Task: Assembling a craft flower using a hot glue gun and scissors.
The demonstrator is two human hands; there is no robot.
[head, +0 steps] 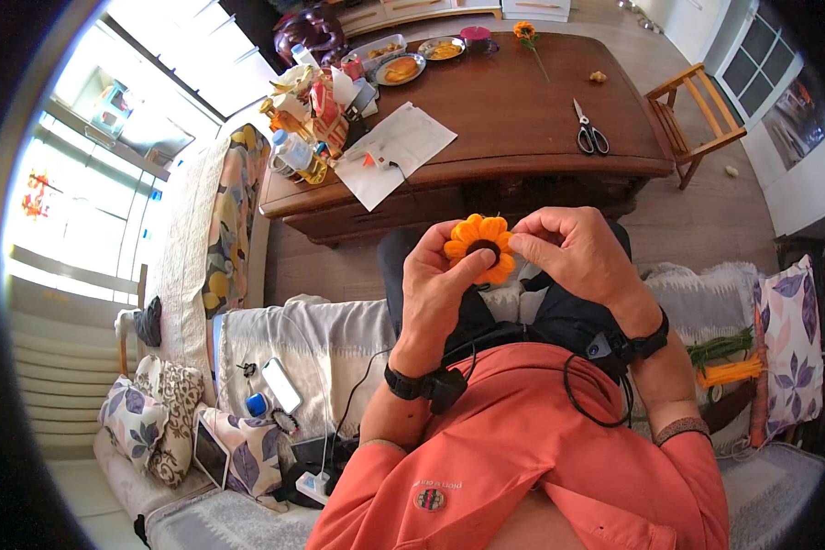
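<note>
An orange flower head (493, 273) with a dark brown centre, apparently made of fuzzy pipe cleaners, is held above my lap. My left hand (436, 275) grips it from the left, the thumb pressed on the brown centre and the fingers behind. At the flower's right edge, my right hand (577, 251) pinches at a petal with thumb and forefinger; whether something thin lies between those fingertips is too small to tell. Each wrist wears a black strap with a small device.
On the wooden table (481, 110) lie scissors (590, 130), a finished orange flower (526, 34), white paper (405, 148) with a glue gun (378, 157), bottles (299, 158) and food plates (400, 69). Green stems (722, 347) and orange stems (729, 372) rest on the sofa, right; a phone (282, 385) lies left.
</note>
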